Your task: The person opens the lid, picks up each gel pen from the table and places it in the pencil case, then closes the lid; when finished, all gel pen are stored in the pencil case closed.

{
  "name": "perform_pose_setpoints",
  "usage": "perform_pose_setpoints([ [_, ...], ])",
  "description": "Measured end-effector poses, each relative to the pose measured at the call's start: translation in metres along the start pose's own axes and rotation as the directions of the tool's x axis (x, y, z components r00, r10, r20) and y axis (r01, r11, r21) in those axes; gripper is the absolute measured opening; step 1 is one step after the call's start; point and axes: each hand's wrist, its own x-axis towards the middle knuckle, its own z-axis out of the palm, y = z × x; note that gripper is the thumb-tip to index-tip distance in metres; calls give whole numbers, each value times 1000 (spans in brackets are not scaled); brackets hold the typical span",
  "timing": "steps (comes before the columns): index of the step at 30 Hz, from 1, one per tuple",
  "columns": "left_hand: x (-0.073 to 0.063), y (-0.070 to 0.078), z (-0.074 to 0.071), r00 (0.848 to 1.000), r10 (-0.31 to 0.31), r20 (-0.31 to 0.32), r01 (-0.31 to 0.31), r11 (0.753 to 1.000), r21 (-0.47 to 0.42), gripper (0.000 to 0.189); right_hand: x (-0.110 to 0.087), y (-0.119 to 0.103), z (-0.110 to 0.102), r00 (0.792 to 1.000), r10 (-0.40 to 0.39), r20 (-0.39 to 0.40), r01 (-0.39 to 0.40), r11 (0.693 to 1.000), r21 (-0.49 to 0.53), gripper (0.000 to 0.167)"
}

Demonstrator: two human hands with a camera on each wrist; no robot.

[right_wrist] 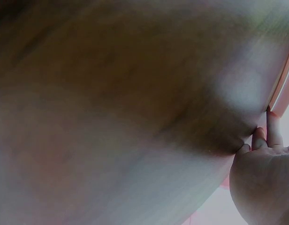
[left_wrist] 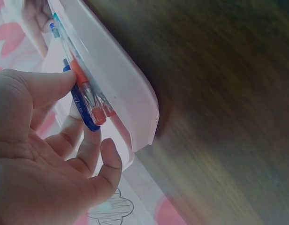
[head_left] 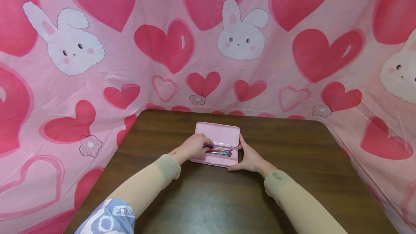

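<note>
A pink pencil case (head_left: 217, 135) lies opened on the table, its lid tipped back at the far side. My left hand (head_left: 194, 146) reaches over its left end and pinches a blue pen (left_wrist: 79, 104) between thumb and fingers. Against that pen, in the left wrist view, lie clear pens with red parts (left_wrist: 79, 74); their far ends point toward the case's other end. My right hand (head_left: 251, 159) grips the case's right end, thumb at the near edge and fingers at the far side. Only part of that hand and a pink edge (right_wrist: 284, 86) show in the right wrist view.
The dark wooden table (head_left: 214, 198) extends around the case on all sides. Behind and beside it hangs a pink cloth (head_left: 208, 64) printed with hearts and rabbits.
</note>
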Motion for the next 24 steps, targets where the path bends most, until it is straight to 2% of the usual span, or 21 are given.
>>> perform_pose_setpoints([
  [11, 3, -5, -1, 1000, 0, -13, -1, 999, -41, 23, 1, 0, -1, 1000, 24, 12, -24, 1000, 3, 162],
  [14, 6, -8, -5, 999, -17, -44, 14, 998, -64, 25, 1, 1, -1, 1000, 24, 9, -24, 1000, 0, 162],
  [16, 9, -10, -10, 995, -48, -88, 39, 995, -91, 28, 1, 1, -1, 1000, 19, 5, -19, 1000, -5, 162],
  [18, 12, -13, -17, 984, -94, -150, 75, 989, -125, 30, 1, 2, -1, 1000, 13, 3, -13, 1000, -7, 162],
  [21, 17, -19, -27, 954, -169, -246, 131, 978, -165, 33, 1, 2, 0, 1000, 9, -2, -9, 1000, -13, 162],
  [24, 21, -26, -33, 928, -238, -287, 184, 962, -202, 41, 1, 0, -1, 1000, 16, -3, -16, 1000, -6, 161],
])
